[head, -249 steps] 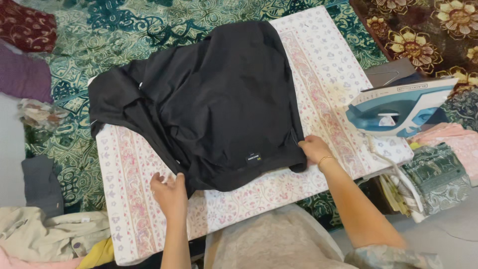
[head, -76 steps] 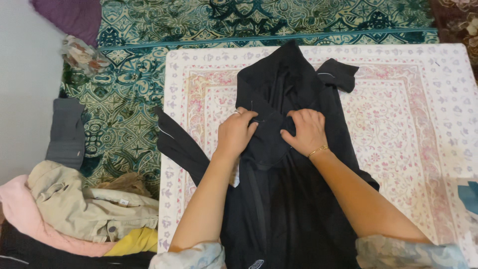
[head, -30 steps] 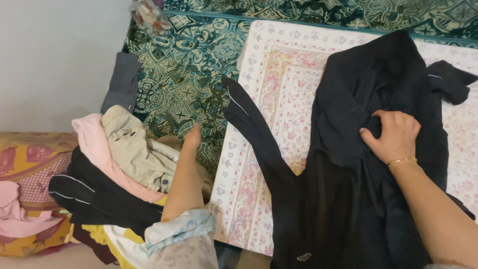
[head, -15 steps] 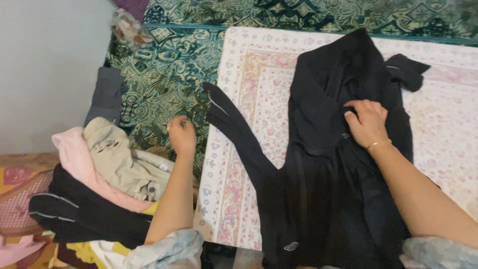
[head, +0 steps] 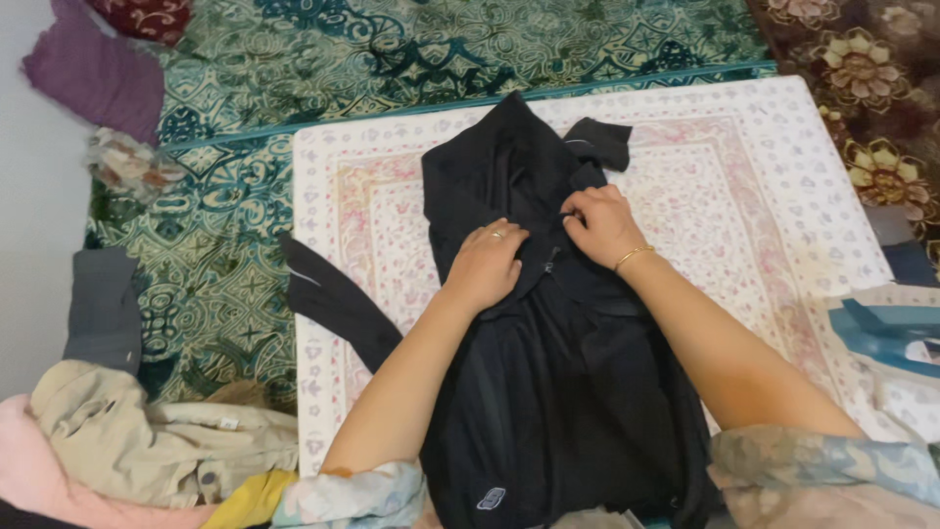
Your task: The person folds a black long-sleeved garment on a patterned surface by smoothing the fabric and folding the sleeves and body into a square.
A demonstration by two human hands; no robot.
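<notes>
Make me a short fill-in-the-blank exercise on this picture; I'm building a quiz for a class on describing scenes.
1. Both hands rest on a ____ garment spread on the flowered pad.
2. The right hand has a gold ____ on its wrist.
3. The left hand wears a ____ on one finger.
4. The heap of clothes lies at the person's ____ side.

Missing words: black; bracelet; ring; left

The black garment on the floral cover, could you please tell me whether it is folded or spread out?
Partly folded: the black garment is bunched lengthwise, one sleeve trailing off the cover's edge.
</notes>
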